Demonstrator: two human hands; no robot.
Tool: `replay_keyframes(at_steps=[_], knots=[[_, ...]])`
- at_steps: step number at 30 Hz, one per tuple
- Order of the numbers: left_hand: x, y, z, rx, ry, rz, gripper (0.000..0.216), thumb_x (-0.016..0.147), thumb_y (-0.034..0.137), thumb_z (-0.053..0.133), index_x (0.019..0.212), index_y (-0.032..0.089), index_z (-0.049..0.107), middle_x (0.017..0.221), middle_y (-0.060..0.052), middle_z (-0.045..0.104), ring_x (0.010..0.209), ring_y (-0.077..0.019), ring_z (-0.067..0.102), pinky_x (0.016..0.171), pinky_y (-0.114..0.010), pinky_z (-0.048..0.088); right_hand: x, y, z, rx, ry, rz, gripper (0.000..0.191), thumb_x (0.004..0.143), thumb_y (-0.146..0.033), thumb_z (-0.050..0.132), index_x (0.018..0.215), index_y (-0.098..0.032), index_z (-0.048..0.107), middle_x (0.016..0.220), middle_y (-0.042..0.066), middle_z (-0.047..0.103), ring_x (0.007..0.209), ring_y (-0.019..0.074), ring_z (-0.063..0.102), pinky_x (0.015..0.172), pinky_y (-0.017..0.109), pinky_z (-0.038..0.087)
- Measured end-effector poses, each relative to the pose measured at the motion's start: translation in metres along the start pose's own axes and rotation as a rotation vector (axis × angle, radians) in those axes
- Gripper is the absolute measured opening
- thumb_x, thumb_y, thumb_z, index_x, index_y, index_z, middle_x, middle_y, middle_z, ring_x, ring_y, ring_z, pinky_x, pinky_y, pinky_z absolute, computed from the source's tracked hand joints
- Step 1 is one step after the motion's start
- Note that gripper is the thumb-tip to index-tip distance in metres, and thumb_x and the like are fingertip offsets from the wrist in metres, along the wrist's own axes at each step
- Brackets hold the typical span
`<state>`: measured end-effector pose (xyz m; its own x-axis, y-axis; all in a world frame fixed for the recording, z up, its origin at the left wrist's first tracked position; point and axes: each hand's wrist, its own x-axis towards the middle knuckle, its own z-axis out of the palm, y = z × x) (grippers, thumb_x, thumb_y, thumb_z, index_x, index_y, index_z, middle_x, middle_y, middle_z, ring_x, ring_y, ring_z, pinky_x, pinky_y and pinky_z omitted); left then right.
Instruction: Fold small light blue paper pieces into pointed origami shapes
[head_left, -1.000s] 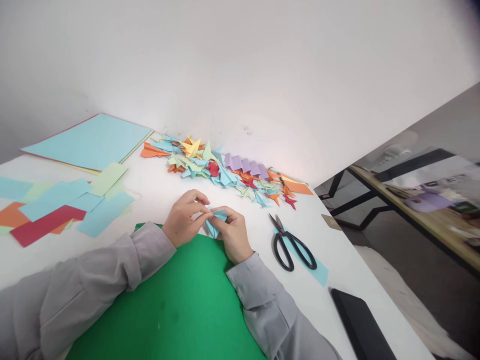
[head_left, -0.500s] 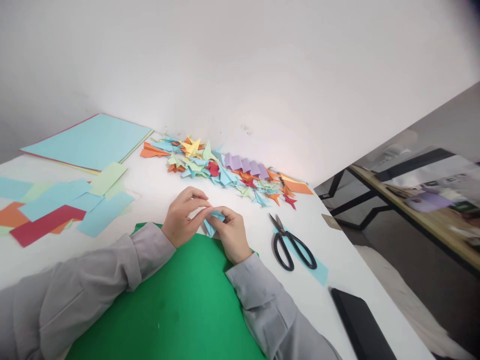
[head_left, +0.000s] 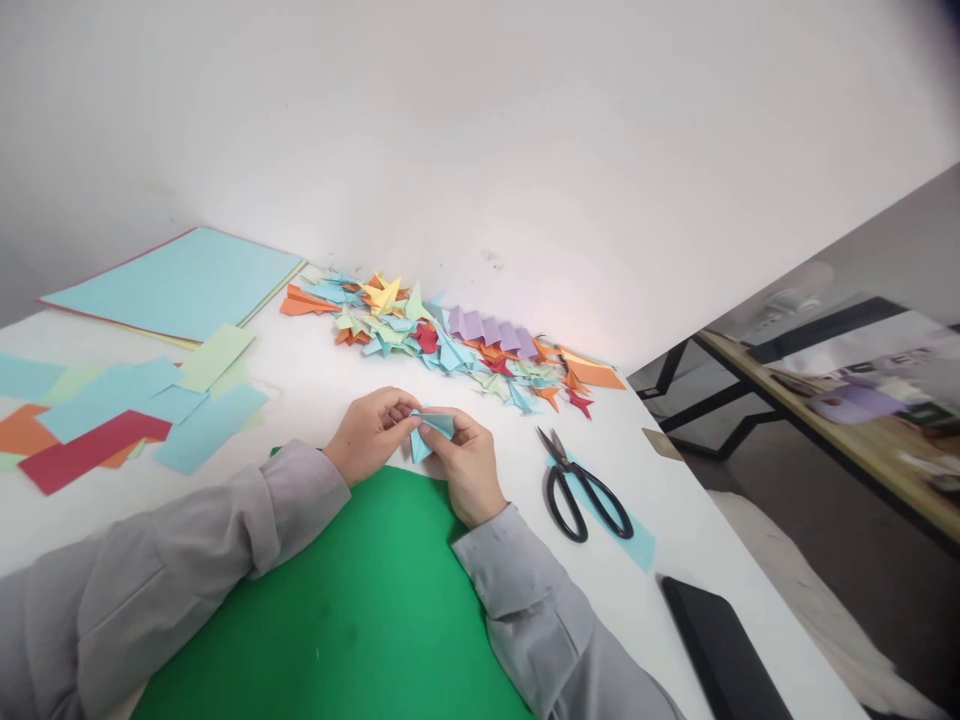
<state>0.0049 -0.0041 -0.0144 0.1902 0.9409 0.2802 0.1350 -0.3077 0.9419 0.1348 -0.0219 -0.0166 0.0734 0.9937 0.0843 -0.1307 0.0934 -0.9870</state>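
Observation:
Between my two hands is a small piece of folded light blue paper (head_left: 438,424), with a pointed lower part and a flap towards the right. My left hand (head_left: 373,432) pinches its left edge between thumb and fingers. On the other side, my right hand (head_left: 471,462) grips it with the thumb in front and the fingers behind. Both hands are just above the far edge of a green sheet (head_left: 330,600). The fingers cover part of the folds.
Folded paper shapes (head_left: 450,350) in many colours lie piled along the wall. Loose paper strips (head_left: 202,430) and large blue sheets (head_left: 187,280) are on the left. To the right are black-handled scissors (head_left: 566,510) on a blue strip (head_left: 641,545), and a black flat object (head_left: 724,650).
My left hand has lowered slightly and its fingers have curled in. More of the folded blue paper now shows, with a flap visible towards my right hand.

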Motion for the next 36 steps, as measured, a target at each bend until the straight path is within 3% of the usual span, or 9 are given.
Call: replay_keyframes(at_steps=[3, 7, 12, 25, 36], knots=[[0.0008, 0.0006, -0.0009, 0.012, 0.021, 0.026, 0.012, 0.067, 0.02, 0.059, 0.078, 0.015, 0.062, 0.072, -0.002, 0.057, 0.06, -0.0114, 0.057, 0.053, -0.022, 0.048, -0.0007, -0.0009, 0.0005, -0.015, -0.017, -0.029, 0.013, 0.06, -0.018, 0.069, 0.073, -0.018, 0.066, 0.07, -0.001, 0.065, 0.062, 0.0125, 0.055, 0.058, 0.025, 0.043], [0.002, 0.002, -0.0009, -0.086, 0.047, -0.046, 0.012, 0.066, 0.023, 0.06, 0.073, 0.014, 0.061, 0.063, 0.0, 0.056, 0.048, -0.01, 0.055, 0.046, -0.023, 0.047, -0.0008, -0.0007, -0.0022, 0.009, -0.076, 0.011, 0.01, 0.066, -0.023, 0.066, 0.074, -0.018, 0.065, 0.061, -0.003, 0.059, 0.051, 0.0097, 0.049, 0.05, 0.022, 0.041], [0.004, 0.0066, -0.0013, -0.196, 0.119, -0.127, 0.012, 0.064, 0.023, 0.063, 0.068, 0.014, 0.057, 0.053, 0.003, 0.056, 0.042, -0.0096, 0.054, 0.044, -0.022, 0.046, 0.0007, -0.0002, -0.004, 0.173, -0.077, 0.009, 0.024, 0.077, -0.034, 0.049, 0.082, -0.016, 0.064, 0.063, 0.0, 0.057, 0.052, 0.0121, 0.052, 0.044, 0.023, 0.042], [0.0042, 0.0071, 0.0001, -0.312, 0.083, -0.221, 0.02, 0.056, 0.027, 0.069, 0.059, 0.014, 0.054, 0.048, 0.003, 0.057, 0.043, -0.0101, 0.054, 0.044, -0.022, 0.045, 0.0008, 0.0003, -0.0041, 0.137, -0.032, 0.067, 0.015, 0.07, -0.026, 0.06, 0.08, -0.016, 0.065, 0.056, -0.001, 0.06, 0.049, 0.0102, 0.052, 0.043, 0.021, 0.041], [0.0033, 0.0057, 0.0003, -0.277, 0.103, -0.199, 0.017, 0.06, 0.027, 0.066, 0.059, 0.016, 0.053, 0.047, 0.004, 0.055, 0.043, -0.0098, 0.052, 0.043, -0.022, 0.044, -0.0005, -0.002, -0.0025, 0.089, -0.033, 0.049, 0.016, 0.069, -0.028, 0.063, 0.079, -0.016, 0.065, 0.057, -0.002, 0.059, 0.05, 0.0099, 0.052, 0.044, 0.021, 0.04]])
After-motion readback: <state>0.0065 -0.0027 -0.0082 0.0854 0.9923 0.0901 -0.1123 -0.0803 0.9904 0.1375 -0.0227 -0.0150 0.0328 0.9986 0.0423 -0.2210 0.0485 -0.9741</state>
